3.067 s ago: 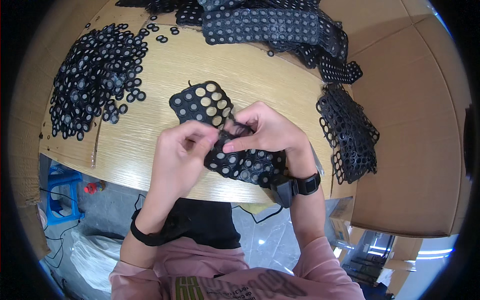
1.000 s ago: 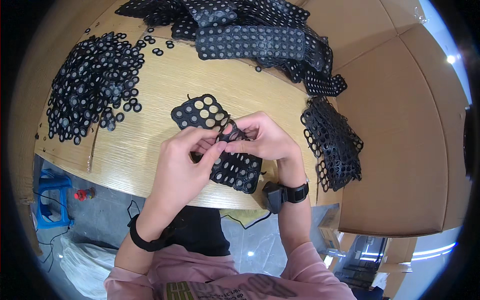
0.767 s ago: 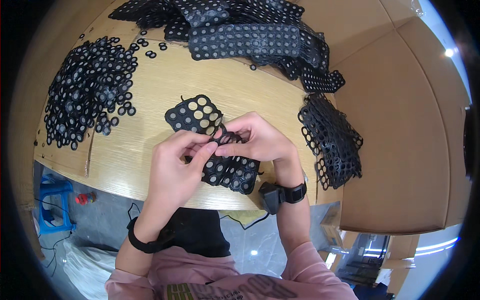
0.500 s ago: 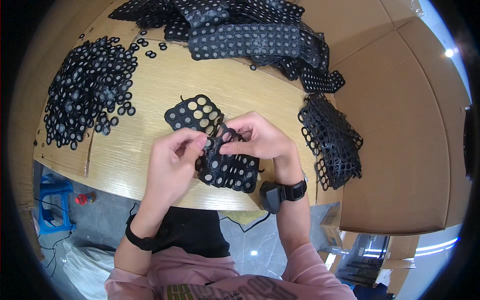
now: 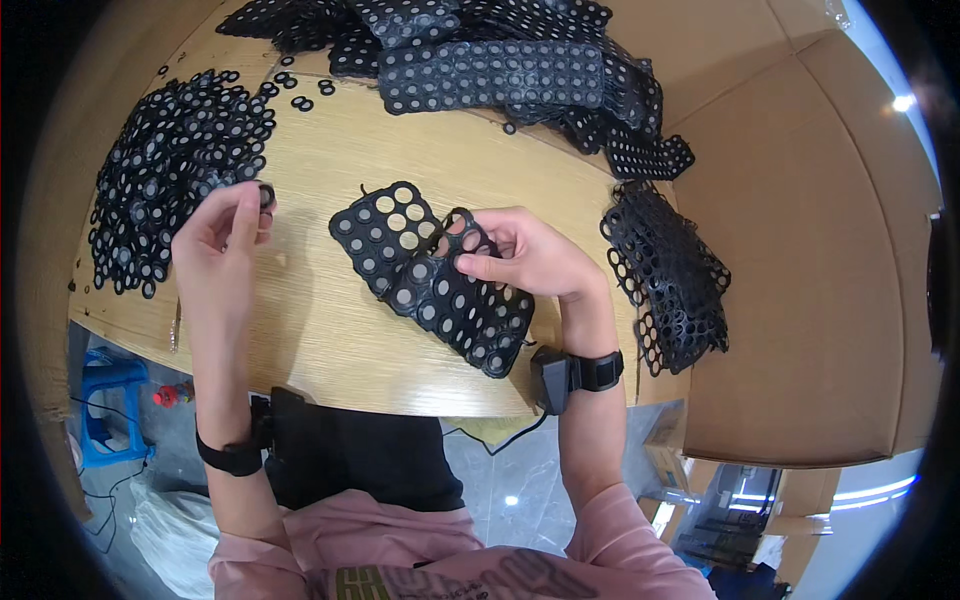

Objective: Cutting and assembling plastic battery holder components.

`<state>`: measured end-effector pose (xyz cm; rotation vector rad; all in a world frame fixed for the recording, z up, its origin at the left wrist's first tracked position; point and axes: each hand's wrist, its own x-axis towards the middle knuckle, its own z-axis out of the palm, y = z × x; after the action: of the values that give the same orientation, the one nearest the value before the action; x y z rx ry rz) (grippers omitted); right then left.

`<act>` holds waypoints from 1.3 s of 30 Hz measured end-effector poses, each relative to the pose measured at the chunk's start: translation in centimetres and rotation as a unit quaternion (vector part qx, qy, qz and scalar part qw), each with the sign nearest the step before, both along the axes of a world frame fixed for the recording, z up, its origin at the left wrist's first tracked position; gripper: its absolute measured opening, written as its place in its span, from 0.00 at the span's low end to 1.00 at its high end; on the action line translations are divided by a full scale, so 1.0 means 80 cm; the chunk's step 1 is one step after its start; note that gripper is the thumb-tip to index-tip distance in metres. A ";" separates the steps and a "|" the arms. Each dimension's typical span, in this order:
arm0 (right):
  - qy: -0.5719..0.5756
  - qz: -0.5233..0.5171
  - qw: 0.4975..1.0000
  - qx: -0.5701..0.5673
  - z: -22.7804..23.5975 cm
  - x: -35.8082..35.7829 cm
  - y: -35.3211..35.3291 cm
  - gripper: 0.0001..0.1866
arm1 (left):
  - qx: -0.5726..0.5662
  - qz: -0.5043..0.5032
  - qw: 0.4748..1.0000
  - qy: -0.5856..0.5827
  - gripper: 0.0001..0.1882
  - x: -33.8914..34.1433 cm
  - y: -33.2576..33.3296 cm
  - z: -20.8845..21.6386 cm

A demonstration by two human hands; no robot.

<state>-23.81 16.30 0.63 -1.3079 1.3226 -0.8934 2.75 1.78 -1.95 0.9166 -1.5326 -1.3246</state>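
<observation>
My right hand (image 5: 532, 256) grips a black rubber sheet (image 5: 436, 308) by its folded edge, above the tabletop. Rows of round pieces fill much of the sheet, while several holes at its upper end are open and show the wood below. My left hand (image 5: 222, 240) is beside the heap on the left, pinching a small black ring (image 5: 266, 196) between thumb and fingertips. Loose black rings (image 5: 165, 180) with pale grey centres lie heaped beyond that hand.
Whole black sheets (image 5: 490, 78) are stacked at the far side of the table (image 5: 300, 340). Punched-out sheets (image 5: 668, 280), mostly open holes, pile up at the right. Cardboard walls (image 5: 800, 260) rise on the right. A blue stool (image 5: 112, 405) stands on the floor at lower left.
My left hand has moved from the sheet leftward to the ring heap, carrying a ring. My right hand still holds the sheet, which has turned slightly and opened out.
</observation>
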 end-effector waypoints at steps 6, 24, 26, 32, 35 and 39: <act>0.006 0.037 0.997 0.069 0.022 0.003 0.003 0.16 | -0.024 0.052 0.997 -0.055 0.25 0.000 -0.018 -0.010; 0.068 -0.058 0.994 -0.066 0.028 0.044 0.002 0.10 | -0.174 -0.160 0.970 -0.056 0.11 -0.047 0.103 0.034; 0.098 -0.043 0.993 -0.052 0.031 0.047 0.000 0.09 | -0.079 -0.183 0.979 -0.038 0.11 -0.045 0.102 0.029; 0.080 -0.026 0.993 -0.081 0.022 0.047 0.000 0.09 | 0.060 -0.195 0.979 0.023 0.06 -0.056 0.104 0.013; 0.120 -0.013 0.991 -0.063 0.030 0.048 0.000 0.08 | 0.079 -0.197 0.977 0.012 0.05 -0.052 0.099 0.013; 0.045 0.011 0.999 -0.007 0.015 0.033 0.000 0.08 | 0.125 -0.223 0.967 0.020 0.07 -0.047 0.091 0.001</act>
<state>-21.18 16.32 1.83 -1.3846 1.3702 -0.8376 -0.98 9.04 -1.89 0.7113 -1.6234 -1.8807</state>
